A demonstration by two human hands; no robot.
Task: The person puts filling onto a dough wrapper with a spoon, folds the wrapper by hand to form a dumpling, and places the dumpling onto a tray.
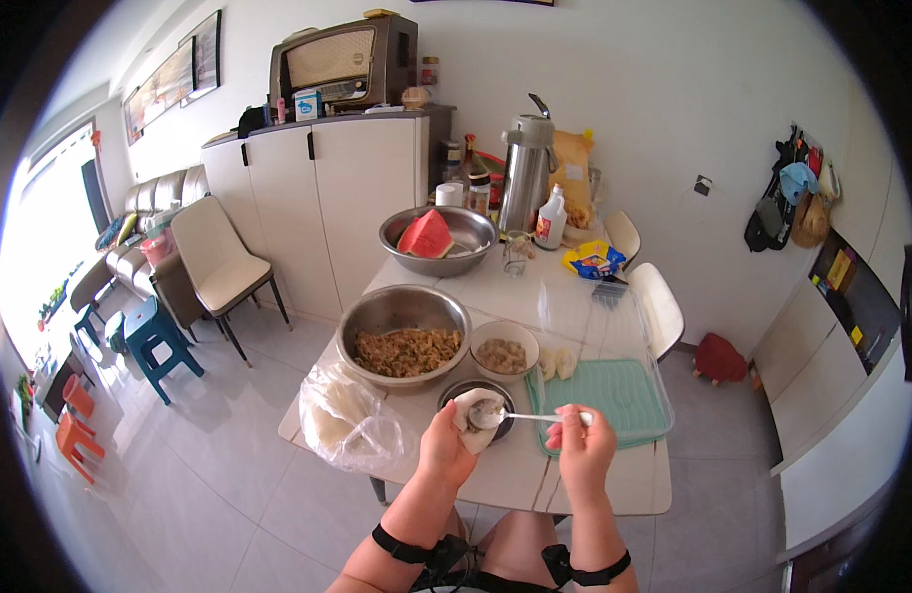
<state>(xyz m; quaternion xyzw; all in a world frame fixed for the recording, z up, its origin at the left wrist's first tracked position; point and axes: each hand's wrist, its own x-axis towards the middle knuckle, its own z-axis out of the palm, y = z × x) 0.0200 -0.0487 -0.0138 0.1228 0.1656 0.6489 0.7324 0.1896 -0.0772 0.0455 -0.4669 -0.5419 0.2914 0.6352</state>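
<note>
A round, pale dough wrapper (473,442) lies across my left hand (447,449), whose fingers cup it from below. My right hand (585,437) grips the handle of a metal spoon (526,416). The bowl of that spoon rests over the wrapper, with a little dark filling beneath it. Behind the wrapper stands a small metal bowl (509,428), mostly hidden. Farther back are a large steel basin of minced filling (407,354) and a white bowl of shrimp-like pieces (502,356). A plastic bag of wrappers (337,422) lies left of my left hand.
A green ridged tray (611,400) lies at the right, with a clear plastic cover (589,307) and two dumplings (558,364) by its far left corner. Farther back stand a basin with watermelon (426,233), a drinking glass (514,256), a steel vacuum flask (526,178) and a white bottle (551,219).
</note>
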